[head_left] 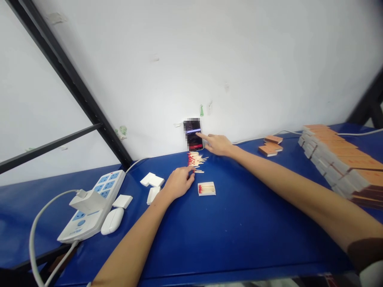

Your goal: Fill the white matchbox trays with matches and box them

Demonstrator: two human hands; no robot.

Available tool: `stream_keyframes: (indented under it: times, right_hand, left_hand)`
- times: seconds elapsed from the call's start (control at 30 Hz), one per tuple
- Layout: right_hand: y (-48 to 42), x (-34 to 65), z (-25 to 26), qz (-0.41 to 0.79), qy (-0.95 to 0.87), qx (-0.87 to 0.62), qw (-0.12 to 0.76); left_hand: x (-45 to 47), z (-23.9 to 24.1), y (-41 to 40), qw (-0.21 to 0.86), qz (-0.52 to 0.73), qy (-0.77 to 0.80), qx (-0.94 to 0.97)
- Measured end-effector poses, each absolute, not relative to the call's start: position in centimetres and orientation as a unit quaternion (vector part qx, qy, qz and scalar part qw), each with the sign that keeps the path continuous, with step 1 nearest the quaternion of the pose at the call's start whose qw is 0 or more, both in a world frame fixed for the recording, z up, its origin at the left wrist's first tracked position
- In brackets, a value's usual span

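My right hand (218,144) reaches to the back of the blue table (239,223), index finger stretched out and touching the screen of a phone (194,134) that leans against the white wall. My left hand (178,182) rests on the table with fingers curled, its fingertips at the near edge of a loose pile of red-tipped matches (196,160). Whether it pinches a match I cannot make out. An open matchbox tray (206,188) with matches in it lies just right of my left hand.
Empty white box trays (152,180) lie left of my left hand. A white power strip (94,205) with a plug, cable and a white earbud case (112,221) sits far left. Orange matchboxes (271,145) and long stacked rows of them (338,159) fill the right.
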State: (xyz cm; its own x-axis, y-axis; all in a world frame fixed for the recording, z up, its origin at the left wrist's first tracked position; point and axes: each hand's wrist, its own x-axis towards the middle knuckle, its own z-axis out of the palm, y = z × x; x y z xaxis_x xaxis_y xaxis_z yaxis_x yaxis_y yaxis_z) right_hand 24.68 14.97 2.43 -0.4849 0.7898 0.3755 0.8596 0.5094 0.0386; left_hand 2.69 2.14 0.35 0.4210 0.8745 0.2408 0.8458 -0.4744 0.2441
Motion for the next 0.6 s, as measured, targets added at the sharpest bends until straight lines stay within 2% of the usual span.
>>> stream_keyframes:
  times: [0.6]
  right_hand:
    - [12.9,25.5,2.1,-0.104,-0.863,-0.463,0.175]
  left_hand:
    - [2.8,0.4,2.1,0.054,0.194,0.512,0.835]
